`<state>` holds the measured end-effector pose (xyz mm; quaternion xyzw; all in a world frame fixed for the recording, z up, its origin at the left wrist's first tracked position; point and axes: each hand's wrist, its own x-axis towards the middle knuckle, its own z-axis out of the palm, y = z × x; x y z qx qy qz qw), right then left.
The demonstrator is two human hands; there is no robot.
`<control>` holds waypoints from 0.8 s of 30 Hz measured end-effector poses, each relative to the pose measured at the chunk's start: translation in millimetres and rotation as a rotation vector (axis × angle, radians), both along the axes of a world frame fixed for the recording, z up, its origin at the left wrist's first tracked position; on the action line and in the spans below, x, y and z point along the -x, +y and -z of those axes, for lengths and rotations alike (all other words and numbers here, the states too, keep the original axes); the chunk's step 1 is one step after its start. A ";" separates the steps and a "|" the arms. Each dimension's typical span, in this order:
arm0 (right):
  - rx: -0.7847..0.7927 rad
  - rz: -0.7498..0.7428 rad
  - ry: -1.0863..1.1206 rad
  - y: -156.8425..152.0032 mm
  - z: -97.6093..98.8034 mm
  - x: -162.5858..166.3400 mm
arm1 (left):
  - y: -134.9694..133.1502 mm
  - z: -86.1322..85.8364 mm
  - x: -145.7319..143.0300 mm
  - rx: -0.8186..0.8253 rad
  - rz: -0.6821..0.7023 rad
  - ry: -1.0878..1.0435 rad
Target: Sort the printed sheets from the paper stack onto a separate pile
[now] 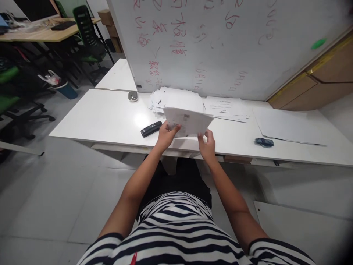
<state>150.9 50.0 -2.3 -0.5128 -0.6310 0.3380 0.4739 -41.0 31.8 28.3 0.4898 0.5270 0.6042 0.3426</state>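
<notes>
Between my hands a printed sheet of paper is held up, tilted above the white table; whether it is one sheet or a few I cannot tell. My left hand grips its left edge, thumb on the front. At the lower right corner my right hand pinches the paper. A black stapler lies just left of my left hand. Behind the held paper is a thick, uneven pile of papers, with a flatter stack of printed sheets to its right.
A whiteboard with red writing rises along the table's back edge. A small grey-and-white device sits at the back left. On the right lie a dark blue crumpled item and large white sheets. Cardboard boxes stand behind.
</notes>
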 end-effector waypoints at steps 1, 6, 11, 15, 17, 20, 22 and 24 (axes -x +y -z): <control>0.014 0.041 0.075 -4.9 -2.1 -1.1 | -2.0 -1.2 -0.2 -0.015 0.007 -0.045; 0.608 -0.323 0.540 -29.8 -18.0 -19.1 | -20.0 -13.1 -1.6 -0.031 0.243 -0.094; 0.935 -0.668 0.618 -32.5 -21.1 -44.7 | -38.3 -37.5 5.9 -0.044 0.577 0.200; 0.933 -0.625 0.590 -31.6 -10.1 -52.1 | -40.1 -47.0 12.9 -0.015 0.718 0.344; 0.924 -0.618 0.550 -33.3 -7.8 -52.8 | -39.1 -44.5 14.4 0.019 0.776 0.336; 0.877 -0.535 0.506 -33.0 -11.4 -52.1 | -38.8 -32.7 15.9 0.040 0.667 0.269; 0.749 -0.404 0.523 -29.2 -15.1 -49.4 | -39.8 -21.5 17.6 0.092 0.502 0.112; 0.542 -0.242 0.570 -23.1 -16.4 -44.2 | -41.9 -10.5 19.9 0.161 0.417 -0.127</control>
